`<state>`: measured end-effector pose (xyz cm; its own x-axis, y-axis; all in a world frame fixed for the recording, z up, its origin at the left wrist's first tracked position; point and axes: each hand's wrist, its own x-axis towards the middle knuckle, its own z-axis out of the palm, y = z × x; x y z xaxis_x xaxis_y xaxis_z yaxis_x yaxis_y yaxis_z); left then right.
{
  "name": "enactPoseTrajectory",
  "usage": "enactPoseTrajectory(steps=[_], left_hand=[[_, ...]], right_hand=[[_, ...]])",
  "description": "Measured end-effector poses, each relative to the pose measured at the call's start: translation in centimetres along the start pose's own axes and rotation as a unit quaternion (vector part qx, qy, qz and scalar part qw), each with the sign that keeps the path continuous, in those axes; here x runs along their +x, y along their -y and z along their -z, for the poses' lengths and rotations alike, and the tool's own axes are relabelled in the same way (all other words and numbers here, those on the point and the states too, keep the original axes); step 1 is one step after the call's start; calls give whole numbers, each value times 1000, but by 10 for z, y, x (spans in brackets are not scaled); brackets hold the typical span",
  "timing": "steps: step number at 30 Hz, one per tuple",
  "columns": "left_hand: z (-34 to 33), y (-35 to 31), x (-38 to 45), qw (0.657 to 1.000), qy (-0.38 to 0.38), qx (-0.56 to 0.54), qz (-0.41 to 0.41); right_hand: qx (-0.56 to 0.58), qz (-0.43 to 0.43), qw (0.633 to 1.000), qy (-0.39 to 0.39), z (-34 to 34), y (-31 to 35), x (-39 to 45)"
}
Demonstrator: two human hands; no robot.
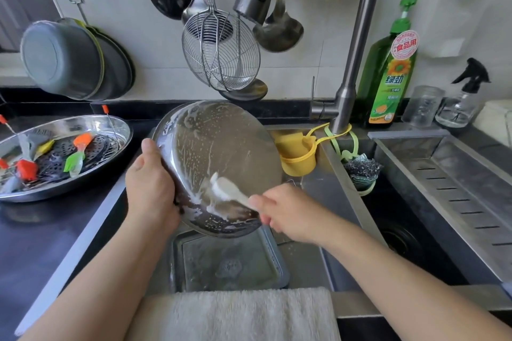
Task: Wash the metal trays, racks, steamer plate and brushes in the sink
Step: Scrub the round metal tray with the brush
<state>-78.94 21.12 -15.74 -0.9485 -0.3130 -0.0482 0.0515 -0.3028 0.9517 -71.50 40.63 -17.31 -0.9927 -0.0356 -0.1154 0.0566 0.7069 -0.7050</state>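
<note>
Single head-worn view looks forward and down, close over the sink [327, 191]

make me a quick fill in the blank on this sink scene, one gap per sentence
1. The left hand tilts a round metal tray above the ____.
2. The right hand scrubs the tray with a white ____.
3. The dish soap bottle beside the faucet is ____ in colour.
4. The colourful brushes lie in a tray on the ____ side of the sink.

Missing words: sink; brush; green; left

tray [219, 152] over sink [313, 266], brushes [74, 158] on counter [41, 235] left
</note>
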Motion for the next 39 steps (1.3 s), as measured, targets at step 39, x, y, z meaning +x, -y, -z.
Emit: enactPoseTrajectory(steps=[39], left_hand=[[10, 45, 33, 977, -47, 118, 169]], right_hand=[[-5, -181, 983, 40, 2, -26, 13]])
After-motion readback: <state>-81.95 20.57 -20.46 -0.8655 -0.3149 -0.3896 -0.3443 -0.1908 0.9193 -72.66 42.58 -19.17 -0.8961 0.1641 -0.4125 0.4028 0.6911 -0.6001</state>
